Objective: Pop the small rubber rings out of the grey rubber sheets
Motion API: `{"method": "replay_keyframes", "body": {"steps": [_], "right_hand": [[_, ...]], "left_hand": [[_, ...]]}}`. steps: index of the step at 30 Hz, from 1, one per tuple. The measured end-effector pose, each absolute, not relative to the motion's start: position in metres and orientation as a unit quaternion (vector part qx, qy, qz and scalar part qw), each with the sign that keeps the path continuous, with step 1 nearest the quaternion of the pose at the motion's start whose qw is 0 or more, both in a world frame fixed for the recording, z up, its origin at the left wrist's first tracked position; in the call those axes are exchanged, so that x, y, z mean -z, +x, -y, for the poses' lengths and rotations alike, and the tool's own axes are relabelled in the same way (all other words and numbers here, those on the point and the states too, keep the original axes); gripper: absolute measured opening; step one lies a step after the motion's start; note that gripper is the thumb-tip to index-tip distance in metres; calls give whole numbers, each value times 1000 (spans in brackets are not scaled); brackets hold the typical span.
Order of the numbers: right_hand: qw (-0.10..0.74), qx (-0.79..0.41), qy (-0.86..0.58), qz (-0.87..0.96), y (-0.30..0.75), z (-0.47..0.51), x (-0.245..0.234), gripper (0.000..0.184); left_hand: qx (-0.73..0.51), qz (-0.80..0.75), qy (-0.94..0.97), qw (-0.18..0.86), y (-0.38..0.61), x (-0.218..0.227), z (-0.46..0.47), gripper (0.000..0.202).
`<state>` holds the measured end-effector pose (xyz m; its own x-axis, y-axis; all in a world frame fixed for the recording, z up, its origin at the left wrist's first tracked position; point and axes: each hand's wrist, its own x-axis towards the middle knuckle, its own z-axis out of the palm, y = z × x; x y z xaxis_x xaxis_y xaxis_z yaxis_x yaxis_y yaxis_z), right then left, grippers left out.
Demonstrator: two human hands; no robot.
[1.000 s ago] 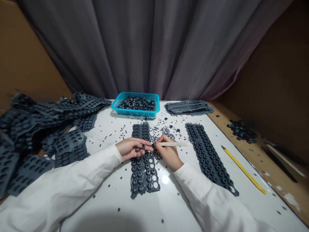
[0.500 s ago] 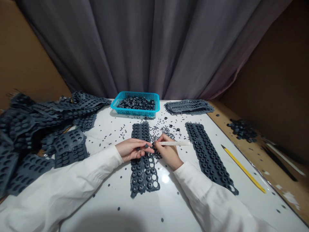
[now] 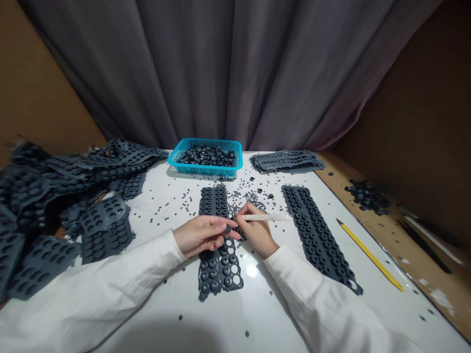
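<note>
My left hand (image 3: 201, 234) is closed, pinching a small dark rubber piece (image 3: 227, 229) between thumb and fingers. It hovers over a dark grey moulded rubber sheet (image 3: 220, 267) with rows of ring-shaped parts; several holes along its right edge show white. My right hand (image 3: 253, 230) grips a white pen-like tool (image 3: 270, 217), whose dark tip points left at the left fingertips. Whether the tip touches the rubber piece I cannot make out. Small dark discs (image 3: 253, 196) lie scattered just behind the hands.
A blue basket (image 3: 205, 170) of loose rubber parts stands at the back. Piled rubber sheets (image 3: 73, 171) fill the left side. To the right lie another sheet (image 3: 318, 235), a yellow pencil-like tool (image 3: 370, 255) and a heap of dark pieces (image 3: 368, 196). Folded strips (image 3: 287, 161) lie behind.
My left hand has turned slightly, and the small rubber piece now sits closer to the fingertips and the tool's tip. The right hand stays nearly in place, still holding the tool.
</note>
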<state>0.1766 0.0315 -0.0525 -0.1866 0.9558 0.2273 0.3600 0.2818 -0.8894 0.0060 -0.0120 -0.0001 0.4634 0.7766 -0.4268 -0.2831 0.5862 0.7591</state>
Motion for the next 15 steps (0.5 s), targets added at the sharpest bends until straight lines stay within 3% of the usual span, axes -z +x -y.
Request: {"method": "replay_keyframes", "body": {"steps": [4,10,13,15], "right_hand": [[421,-346,-479,688,176,-32,53,15],[429,-353,-480,679,175,-31,51,16],[433,-358,-475,677,175,-31,50,16],[433,-368,-472,675,174,-31,51,17]], "left_hand": [[-350,-362,323,801,10,-5,23,42],[-345,-356,319,808,17,-10,31,39],[-380,-396,362,754,12,-14,-1,30],[-434,-446,419,661,4,-20,-44,20]]}}
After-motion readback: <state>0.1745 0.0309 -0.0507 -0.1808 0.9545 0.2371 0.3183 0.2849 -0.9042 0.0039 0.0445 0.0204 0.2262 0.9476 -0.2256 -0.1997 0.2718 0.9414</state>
